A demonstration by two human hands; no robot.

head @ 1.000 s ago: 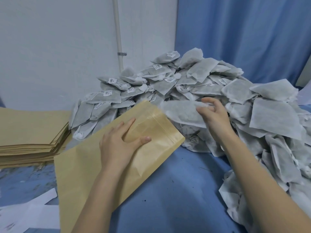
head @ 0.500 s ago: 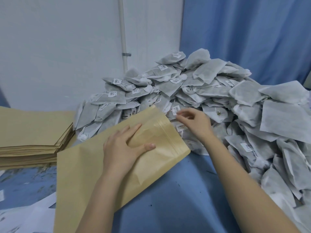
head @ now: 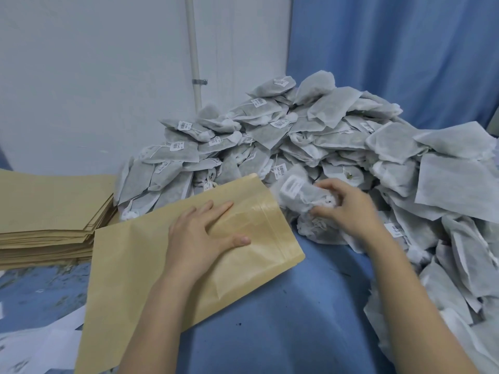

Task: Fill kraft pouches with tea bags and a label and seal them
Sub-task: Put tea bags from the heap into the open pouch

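Head view: motion blur obscures the tea bag (head: 299,197) and the fingertips of the right hand (head: 348,209); its label text is unreadable. This hand pinches the bag at the mouth of the kraft pouch (head: 151,265). Left hand (head: 199,236) lies flat, fingers spread, pressing the pouch onto the blue table (head: 283,319). Pouch bottom corner is cut off by the frame edge. Tea bag pile (head: 337,141) sits behind.

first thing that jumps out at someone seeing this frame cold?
The big heap of tea bags fills the back and right of the blue table. In front, the left hand presses flat on a kraft pouch while the right hand grips a tea bag at the pouch mouth. A stack of empty pouches sits far left.
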